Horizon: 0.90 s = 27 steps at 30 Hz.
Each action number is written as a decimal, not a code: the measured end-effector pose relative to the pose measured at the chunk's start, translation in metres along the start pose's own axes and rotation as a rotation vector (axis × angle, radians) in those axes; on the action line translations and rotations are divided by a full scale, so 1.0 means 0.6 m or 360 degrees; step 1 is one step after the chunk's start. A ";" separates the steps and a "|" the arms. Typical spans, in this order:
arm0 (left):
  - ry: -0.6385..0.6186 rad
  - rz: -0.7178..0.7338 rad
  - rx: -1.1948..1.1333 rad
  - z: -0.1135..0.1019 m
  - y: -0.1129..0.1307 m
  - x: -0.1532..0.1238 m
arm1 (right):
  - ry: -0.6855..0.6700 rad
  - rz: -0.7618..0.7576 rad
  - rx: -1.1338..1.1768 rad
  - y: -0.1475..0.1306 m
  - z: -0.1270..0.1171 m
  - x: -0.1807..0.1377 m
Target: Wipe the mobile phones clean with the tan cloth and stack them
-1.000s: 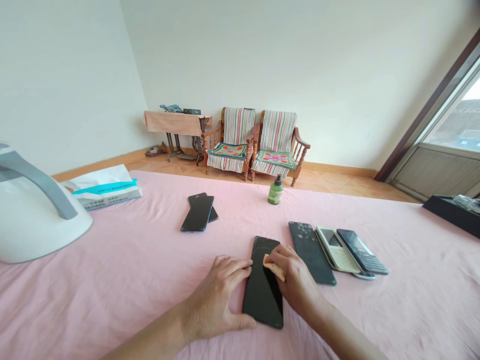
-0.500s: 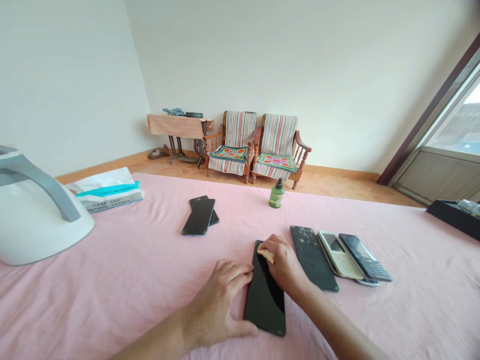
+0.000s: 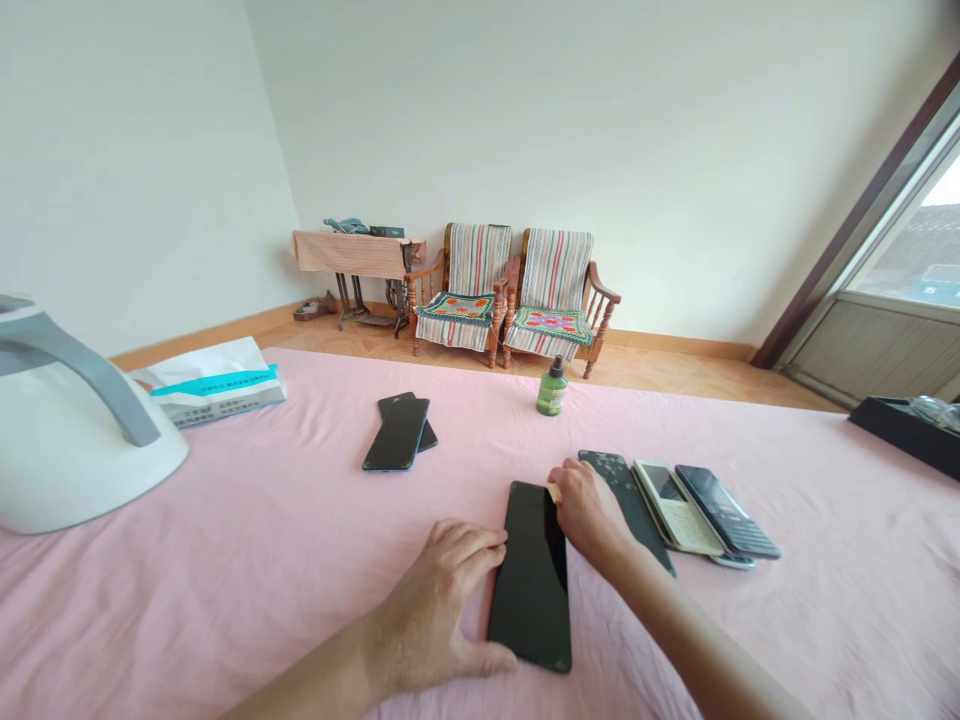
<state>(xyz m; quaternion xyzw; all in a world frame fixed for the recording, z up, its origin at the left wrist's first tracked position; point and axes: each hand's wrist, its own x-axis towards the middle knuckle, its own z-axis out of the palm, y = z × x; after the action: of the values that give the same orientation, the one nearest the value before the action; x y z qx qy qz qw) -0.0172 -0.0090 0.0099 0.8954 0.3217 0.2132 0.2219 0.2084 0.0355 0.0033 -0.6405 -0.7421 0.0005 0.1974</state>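
A: L. hand (image 3: 442, 605)?
B: Thumb & fingers apart, at near-left edge of flat black glass-faced phone (image 3: 526, 585), lying on pink fabric cover (image 3: 285, 560).
A: Handling?
B: Prob. light, stiff, slippery, fragile; grip long edges.
A: R. hand (image 3: 592, 510)?
B: Fingers clamped on small tan scrap (image 3: 554, 493), phone's upper-right edge.

A home, it seems, though living room or bedroom is hard to say. Past the far edge of the pink cloth (image 3: 300, 570) stand two wooden armchairs (image 3: 597, 318) with striped throws (image 3: 559, 262) and bright patterned seat mats (image 3: 551, 323), next to a draped table (image 3: 349, 254). A kettle-like jug (image 3: 97, 465) sits along the left edge; a part-glazed door (image 3: 870, 350) rises beyond the far right corner
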 end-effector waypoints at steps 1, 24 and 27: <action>-0.0008 -0.0002 -0.0003 0.000 0.000 0.001 | -0.0005 -0.0010 -0.0004 -0.001 0.000 0.001; 0.0065 0.0068 0.0084 0.006 -0.002 -0.001 | 0.0001 0.0005 0.0001 -0.045 -0.015 -0.080; 0.0050 0.0086 0.0081 0.006 -0.002 -0.001 | -0.0001 -0.0016 0.0165 -0.057 -0.009 -0.125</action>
<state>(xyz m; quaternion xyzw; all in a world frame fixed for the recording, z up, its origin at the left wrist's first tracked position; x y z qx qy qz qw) -0.0162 -0.0095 0.0059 0.9056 0.3063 0.2250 0.1880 0.1852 -0.0435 -0.0049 -0.6258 -0.7443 0.0382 0.2301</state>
